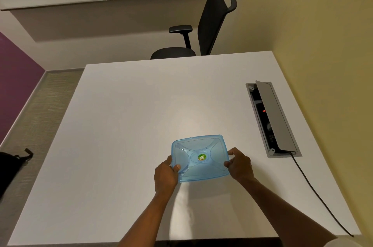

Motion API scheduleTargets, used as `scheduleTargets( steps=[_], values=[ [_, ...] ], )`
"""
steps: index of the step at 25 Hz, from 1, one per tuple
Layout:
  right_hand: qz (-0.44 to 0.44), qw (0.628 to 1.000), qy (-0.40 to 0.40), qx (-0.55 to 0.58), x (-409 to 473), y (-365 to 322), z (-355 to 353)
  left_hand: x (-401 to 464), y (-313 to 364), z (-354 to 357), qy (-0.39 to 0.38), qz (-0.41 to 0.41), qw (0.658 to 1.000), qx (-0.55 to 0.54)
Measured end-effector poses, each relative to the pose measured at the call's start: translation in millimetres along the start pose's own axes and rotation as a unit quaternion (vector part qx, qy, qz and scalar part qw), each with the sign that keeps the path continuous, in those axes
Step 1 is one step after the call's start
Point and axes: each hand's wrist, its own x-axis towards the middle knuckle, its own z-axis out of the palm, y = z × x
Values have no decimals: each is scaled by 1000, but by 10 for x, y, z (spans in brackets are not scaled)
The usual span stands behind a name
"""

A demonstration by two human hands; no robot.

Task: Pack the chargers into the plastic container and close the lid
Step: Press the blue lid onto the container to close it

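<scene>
The translucent blue plastic container [199,158] looks smooth and glossy. The white worktop [141,115] beneath it is smooth, faintly sheened. Right of it, the grey metal socket flap [276,117] looks matt.

White table [125,125], plain matte top, square-cornered, far edge near a black office chair. Blue translucent plastic container [199,158] with lid on sits on the near-centre of the top, round green sticker [201,157] in the lid's middle; whether it rests fully on the surface or is lifted slightly cannot be told. Right side of the top: recessed grey cable box [271,119], flap tilted open, red light inside. Black cable [319,194] runs from the box's near end across the top to the near right edge.
</scene>
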Motion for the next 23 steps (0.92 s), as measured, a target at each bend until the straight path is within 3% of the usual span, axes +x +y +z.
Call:
scheduleTargets(
  steps=[6,14,23],
  values=[
    [47,995,-82,-24,208,-41,-145,282,8,-131,-60,-71,996,-6],
    [6,997,-48,65,668,-458,-216,764,259,-201,-32,-58,995,-72],
    [76,991,-86,72,853,-526,-200,947,134,-197,-49,-56,992,-101]
  ],
)
